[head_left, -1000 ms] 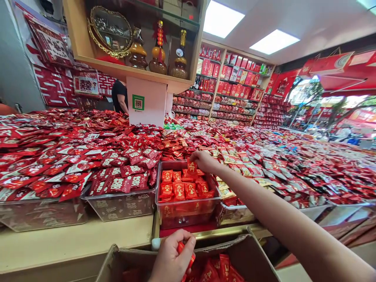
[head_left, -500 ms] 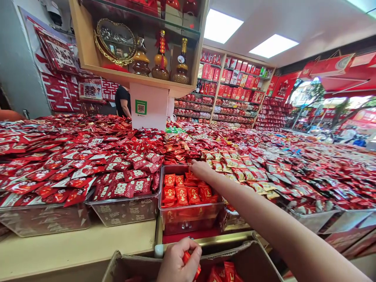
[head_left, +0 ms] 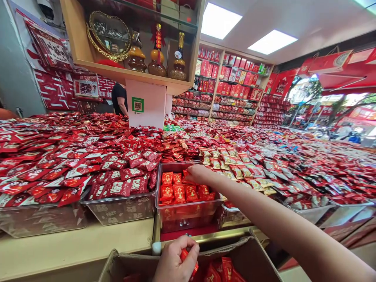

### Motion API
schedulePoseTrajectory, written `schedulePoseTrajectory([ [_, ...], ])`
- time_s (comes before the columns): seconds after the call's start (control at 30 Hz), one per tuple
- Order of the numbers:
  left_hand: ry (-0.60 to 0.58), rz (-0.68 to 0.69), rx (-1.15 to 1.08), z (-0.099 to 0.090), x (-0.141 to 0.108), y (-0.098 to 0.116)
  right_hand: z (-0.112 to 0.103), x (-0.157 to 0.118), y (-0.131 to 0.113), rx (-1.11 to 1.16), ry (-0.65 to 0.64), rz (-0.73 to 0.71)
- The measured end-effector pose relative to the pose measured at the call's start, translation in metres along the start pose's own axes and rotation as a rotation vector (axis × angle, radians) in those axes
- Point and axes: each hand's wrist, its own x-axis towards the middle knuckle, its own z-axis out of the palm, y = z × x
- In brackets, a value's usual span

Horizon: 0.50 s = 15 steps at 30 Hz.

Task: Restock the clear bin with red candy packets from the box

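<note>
- At the far left, red-and-white packets (head_left: 70,172) are heaped above a clear bin (head_left: 44,220).
- At the upper left, a gilt-framed mirror (head_left: 110,35) and gourd-shaped bottles (head_left: 157,58) are displayed in a wooden cabinet (head_left: 70,35); below it, a person in a black top (head_left: 118,96) is partly hidden.
- Left of centre, maroon packets (head_left: 120,184) are piled in a second bin (head_left: 120,213).
- At the bottom centre, a red packet (head_left: 184,255) is pinched between the thumb and curled fingers of the left hand (head_left: 175,259), which is held over a cardboard box (head_left: 254,254); loose red packets (head_left: 226,270) are contained in the box.
- At the centre, gold-lettered red packets (head_left: 179,192) are lined up in a clear plastic tub (head_left: 188,216).
- Just right of that, the tub's rear right part is covered by the right hand (head_left: 201,174); its fingertips are hidden, so whether anything is gripped cannot be told.
- Farther right, gold packets (head_left: 239,170) are heaped beside the tub, beneath the outstretched forearm (head_left: 264,211).
</note>
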Motion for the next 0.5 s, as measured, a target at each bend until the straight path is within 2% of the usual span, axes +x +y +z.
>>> schedulePoseTrajectory([
  [0.2,-0.004,-0.001,-0.011,-0.0007,0.0002,0.0000,-0.0033,-0.0019,-0.0038,-0.007,-0.059,-0.039],
  [0.5,0.000,-0.003,-0.017,-0.0014,-0.0002,0.0014,-0.0080,0.0005,-0.0031,-0.081,0.038,-0.061],
])
